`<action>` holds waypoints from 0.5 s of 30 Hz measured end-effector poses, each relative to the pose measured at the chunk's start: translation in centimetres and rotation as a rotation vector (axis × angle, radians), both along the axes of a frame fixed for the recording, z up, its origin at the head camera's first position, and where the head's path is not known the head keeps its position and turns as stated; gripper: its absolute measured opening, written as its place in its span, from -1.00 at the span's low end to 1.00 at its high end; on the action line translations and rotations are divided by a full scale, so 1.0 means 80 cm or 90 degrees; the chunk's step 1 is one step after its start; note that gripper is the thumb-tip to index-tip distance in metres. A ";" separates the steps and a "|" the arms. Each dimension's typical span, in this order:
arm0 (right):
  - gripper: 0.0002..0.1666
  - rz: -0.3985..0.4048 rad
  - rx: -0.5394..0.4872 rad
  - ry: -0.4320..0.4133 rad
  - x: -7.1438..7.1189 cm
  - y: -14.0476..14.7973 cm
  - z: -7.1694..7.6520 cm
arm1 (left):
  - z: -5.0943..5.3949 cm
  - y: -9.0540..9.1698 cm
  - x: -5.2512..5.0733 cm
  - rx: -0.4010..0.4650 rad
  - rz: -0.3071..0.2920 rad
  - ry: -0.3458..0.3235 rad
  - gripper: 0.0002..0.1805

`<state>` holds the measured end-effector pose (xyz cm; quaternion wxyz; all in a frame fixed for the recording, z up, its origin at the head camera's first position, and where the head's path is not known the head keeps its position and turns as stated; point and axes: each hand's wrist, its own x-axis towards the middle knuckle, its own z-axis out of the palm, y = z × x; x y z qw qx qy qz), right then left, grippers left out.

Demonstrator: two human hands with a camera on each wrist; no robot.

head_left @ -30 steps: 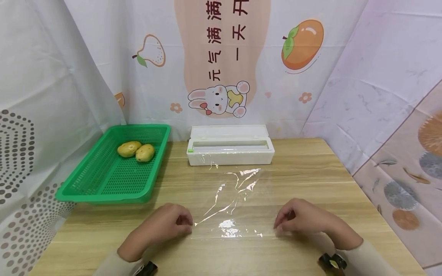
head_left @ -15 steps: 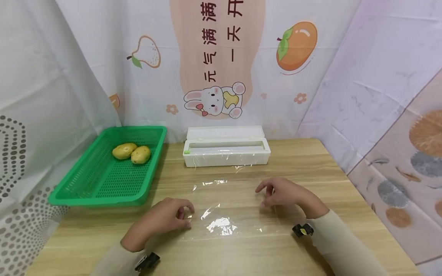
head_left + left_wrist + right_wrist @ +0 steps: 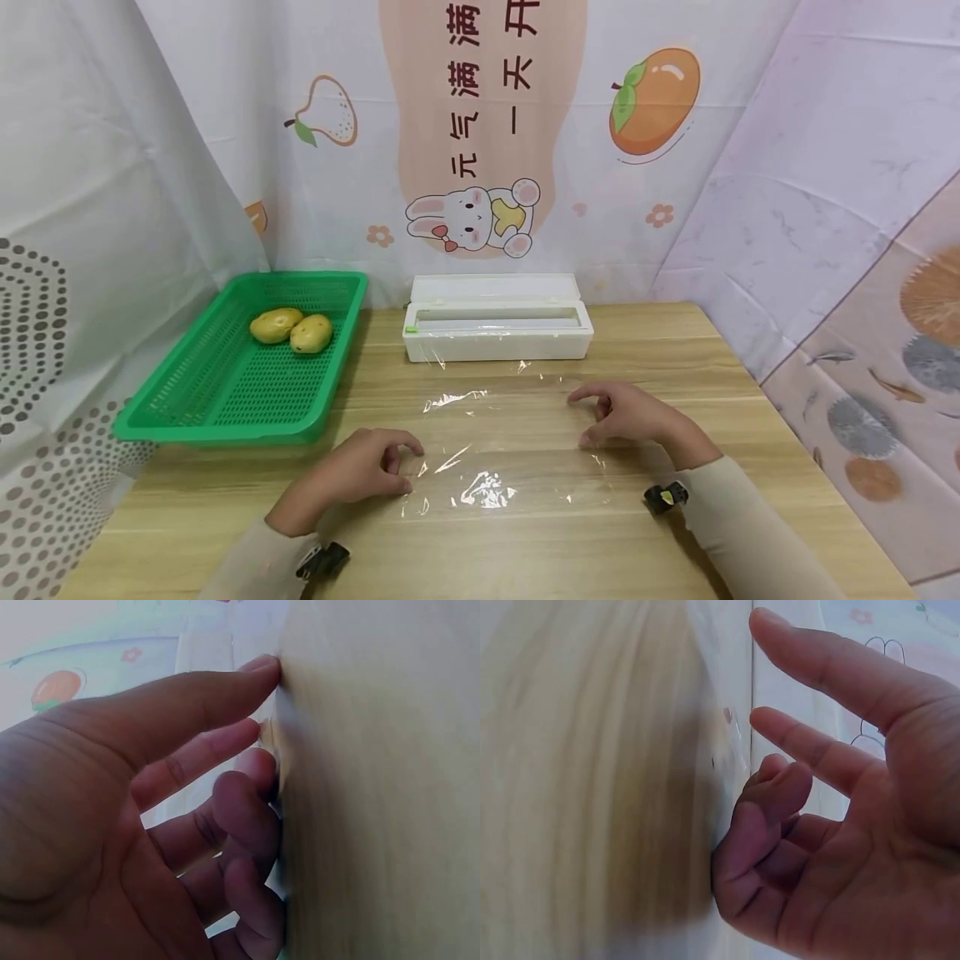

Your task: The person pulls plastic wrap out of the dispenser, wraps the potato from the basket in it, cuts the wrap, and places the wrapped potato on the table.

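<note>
A sheet of clear plastic wrap [image 3: 487,450] lies over the table, its creases catching the light. It reaches back to a long white wrap dispenser box [image 3: 498,342] whose lid stands up. My left hand [image 3: 363,471] rests by the sheet's left edge, thumb and index finger apart and the other fingers bent. In the left wrist view the thumb tip [image 3: 262,666] meets the tabletop. Over the sheet's right side is my right hand [image 3: 637,421], thumb and index finger spread with nothing between them. The right wrist view shows its remaining fingers [image 3: 750,847] curled loosely near the wood.
At the left stands a green plastic basket [image 3: 330,408] with two yellow potato-like items [image 3: 311,333] inside. Printed cloth [image 3: 330,200] hangs behind the wooden table [image 3: 510,567] and along both sides.
The right hand has left the sheet's near right corner and moved away from me along its right side, its fingers parting. The left hand stays nearly in place, its thumb and finger spread wider.
</note>
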<state>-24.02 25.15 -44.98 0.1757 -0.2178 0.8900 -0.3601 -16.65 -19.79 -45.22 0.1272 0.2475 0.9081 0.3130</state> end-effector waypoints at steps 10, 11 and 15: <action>-0.16 -0.001 0.008 0.013 -0.001 0.001 -0.001 | -0.007 -0.010 -0.003 0.047 -0.017 -0.023 -0.54; -0.16 -0.003 0.014 0.018 0.000 0.000 -0.002 | -0.007 -0.011 -0.003 0.048 -0.016 -0.025 -0.53; -0.15 -0.021 0.036 0.024 0.001 -0.001 -0.003 | -0.009 -0.013 -0.005 0.054 -0.013 -0.030 -0.53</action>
